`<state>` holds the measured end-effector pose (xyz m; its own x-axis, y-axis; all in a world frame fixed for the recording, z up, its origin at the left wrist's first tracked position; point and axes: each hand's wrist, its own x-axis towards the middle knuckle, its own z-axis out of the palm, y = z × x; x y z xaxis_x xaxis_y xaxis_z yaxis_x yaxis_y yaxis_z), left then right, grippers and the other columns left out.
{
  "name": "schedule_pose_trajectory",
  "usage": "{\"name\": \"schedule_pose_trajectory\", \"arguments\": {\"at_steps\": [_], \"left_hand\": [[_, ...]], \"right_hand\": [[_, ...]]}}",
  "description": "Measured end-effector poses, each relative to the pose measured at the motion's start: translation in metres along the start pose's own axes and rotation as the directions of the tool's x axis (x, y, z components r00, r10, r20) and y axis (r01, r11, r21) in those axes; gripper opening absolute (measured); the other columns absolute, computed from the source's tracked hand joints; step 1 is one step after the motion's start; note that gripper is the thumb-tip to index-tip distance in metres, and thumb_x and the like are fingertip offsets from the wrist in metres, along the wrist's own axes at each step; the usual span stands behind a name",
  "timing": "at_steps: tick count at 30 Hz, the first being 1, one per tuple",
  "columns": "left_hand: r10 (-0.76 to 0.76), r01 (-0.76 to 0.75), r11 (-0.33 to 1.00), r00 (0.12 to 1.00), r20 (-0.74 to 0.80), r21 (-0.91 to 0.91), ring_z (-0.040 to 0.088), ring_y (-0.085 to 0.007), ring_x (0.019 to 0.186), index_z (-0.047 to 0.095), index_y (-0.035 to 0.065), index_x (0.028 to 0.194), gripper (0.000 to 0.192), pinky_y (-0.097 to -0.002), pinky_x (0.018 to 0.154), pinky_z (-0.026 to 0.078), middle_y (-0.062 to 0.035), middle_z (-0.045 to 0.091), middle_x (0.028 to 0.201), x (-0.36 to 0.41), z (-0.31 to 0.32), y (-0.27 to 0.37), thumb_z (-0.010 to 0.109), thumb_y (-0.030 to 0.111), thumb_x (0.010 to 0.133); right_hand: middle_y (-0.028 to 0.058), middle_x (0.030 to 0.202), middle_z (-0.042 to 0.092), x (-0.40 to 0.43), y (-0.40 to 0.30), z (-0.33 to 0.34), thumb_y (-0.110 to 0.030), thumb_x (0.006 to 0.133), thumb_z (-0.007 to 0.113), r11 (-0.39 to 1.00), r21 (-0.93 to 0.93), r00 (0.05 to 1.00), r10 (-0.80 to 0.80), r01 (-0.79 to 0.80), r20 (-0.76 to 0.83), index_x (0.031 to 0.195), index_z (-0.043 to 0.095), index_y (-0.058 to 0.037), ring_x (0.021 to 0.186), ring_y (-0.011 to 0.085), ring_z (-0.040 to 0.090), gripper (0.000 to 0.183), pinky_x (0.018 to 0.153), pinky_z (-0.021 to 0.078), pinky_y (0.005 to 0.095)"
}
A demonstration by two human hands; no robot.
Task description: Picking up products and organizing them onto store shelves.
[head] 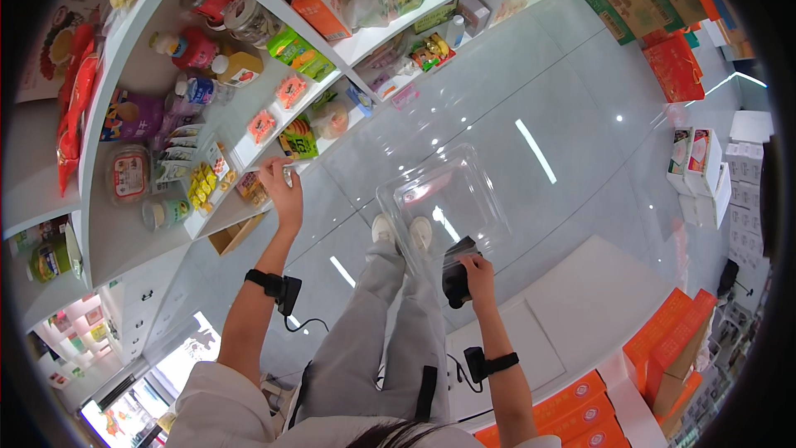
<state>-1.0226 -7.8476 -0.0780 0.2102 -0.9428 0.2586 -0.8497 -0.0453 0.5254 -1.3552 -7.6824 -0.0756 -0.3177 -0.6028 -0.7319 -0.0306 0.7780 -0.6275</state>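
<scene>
My left hand (283,194) is raised at the front edge of the white shelf unit (233,202), fingers curled. Something small and shiny shows at its fingertips, too small to name, and whether it is held is unclear. Close to that hand lie a green snack packet (300,139) and a bag of yellow wrapped sweets (202,186). My right hand (479,275) grips a black item (457,277), perhaps a folded bag, together with the near side of a clear plastic box (451,199). The box hangs in front of my legs, and the floor shows through it.
Drink bottles (239,68), jars and snack packs fill the shelves at left. Several orange boxes (575,410) stand at lower right beside a white cabinet top (578,298). White cartons (696,168) and a red gift bag (675,68) stand at far right on the grey tiled floor (572,106).
</scene>
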Motion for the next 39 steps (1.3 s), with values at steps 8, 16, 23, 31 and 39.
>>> {"name": "schedule_pose_trajectory", "arguments": {"at_steps": [8,16,23,31,39], "left_hand": [[0.086,-0.085,0.996,0.995,0.057,-0.020,0.043,-0.0265,0.094,0.055,0.0032,0.088,0.013,-0.0352,0.083,0.035,-0.0121,0.045,0.105,0.020,-0.088,0.031,0.056,0.002,0.075],[0.015,-0.002,0.999,0.928,-0.371,0.035,0.042,-0.0277,0.095,0.046,0.0011,0.107,0.033,-0.0357,0.081,0.038,-0.0141,0.041,0.108,0.044,-0.269,0.044,0.056,0.000,0.075],[-0.561,0.310,0.827,0.432,-0.706,-0.468,0.041,-0.0240,0.093,0.042,-0.0007,0.105,0.037,-0.0320,0.077,0.039,-0.0146,0.040,0.106,0.036,-0.371,-0.023,0.062,0.017,0.079],[-0.249,0.454,0.888,0.607,-0.755,0.073,0.044,-0.0346,0.097,0.041,-0.0025,0.113,0.070,-0.0438,0.081,0.037,-0.0221,0.046,0.104,0.066,-0.422,-0.090,0.071,0.041,0.066],[-0.352,0.627,0.709,0.711,-0.609,0.323,0.052,-0.0377,0.092,0.037,0.0048,0.121,0.086,-0.0458,0.076,0.042,-0.0229,0.053,0.097,0.073,-0.407,-0.161,0.068,0.057,0.059]], "right_hand": [[0.0045,0.069,0.058,-0.026,-0.010,-0.013,-0.016,0.074,0.056,0.997,-0.035,0.997,-0.067,0.069,0.041,0.073,0.064,0.0002,0.066,0.0147,0.052,0.018,0.063,0.0408,0.0274],[0.0060,0.069,0.059,-0.070,-0.067,-0.024,-0.015,0.072,0.055,0.993,-0.080,0.992,-0.077,0.085,0.098,0.071,0.063,0.0011,0.063,0.0153,0.054,0.018,0.060,0.0430,0.0273],[0.0047,0.069,0.059,-0.088,-0.111,-0.013,-0.014,0.072,0.055,0.966,-0.132,0.964,-0.197,0.222,0.181,0.070,0.062,0.0001,0.064,0.0145,0.054,0.016,0.064,0.0419,0.0258],[0.0097,0.073,0.063,-0.112,-0.158,-0.009,-0.018,0.073,0.053,0.921,-0.258,0.952,-0.257,0.293,0.166,0.076,0.065,0.0016,0.067,0.0182,0.057,0.023,0.065,0.0432,0.0292],[0.0073,0.072,0.061,-0.142,-0.157,-0.024,-0.019,0.073,0.056,0.933,-0.231,0.961,-0.265,0.275,0.077,0.074,0.065,0.0010,0.066,0.0152,0.056,0.022,0.063,0.0439,0.0273]]}}
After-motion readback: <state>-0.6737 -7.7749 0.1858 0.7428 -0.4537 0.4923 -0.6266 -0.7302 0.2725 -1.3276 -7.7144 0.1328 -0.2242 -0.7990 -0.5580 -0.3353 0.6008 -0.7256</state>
